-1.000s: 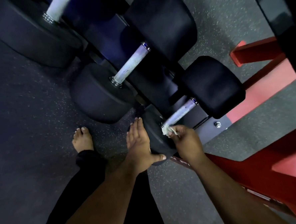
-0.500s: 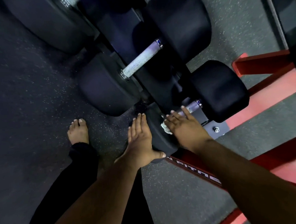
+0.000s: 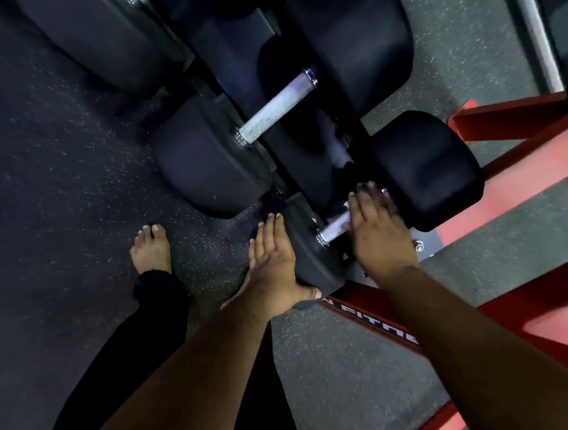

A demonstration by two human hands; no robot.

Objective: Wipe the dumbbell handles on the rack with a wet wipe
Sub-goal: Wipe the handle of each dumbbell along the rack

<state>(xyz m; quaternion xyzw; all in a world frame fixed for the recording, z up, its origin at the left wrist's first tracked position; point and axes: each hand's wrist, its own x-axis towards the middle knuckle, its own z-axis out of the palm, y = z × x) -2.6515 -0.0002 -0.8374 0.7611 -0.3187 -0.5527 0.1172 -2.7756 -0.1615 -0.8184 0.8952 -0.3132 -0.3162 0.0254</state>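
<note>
The nearest dumbbell lies on the rack, with a bare stretch of its steel handle [image 3: 334, 227] showing between my hands. My right hand [image 3: 377, 232] lies over the far part of that handle, fingers bent across it up to the far black head [image 3: 429, 169]. The wet wipe is hidden under this hand. My left hand [image 3: 272, 268] presses flat against the near black head [image 3: 312, 266], fingers straight and thumb under its rim. A second dumbbell's knurled handle [image 3: 276, 107] is uncovered farther up the rack.
The red rack frame [image 3: 375, 312] with white lettering runs below the dumbbells, and red beams [image 3: 518, 154] stretch to the right. My bare foot [image 3: 151, 249] stands on the speckled dark floor [image 3: 58, 195] left of the rack. Larger dumbbell heads [image 3: 106, 43] fill the top left.
My right hand has slid along the handle from its near end to its far end, covering the wipe. My left hand has stayed on the near head. The camera has moved closer.
</note>
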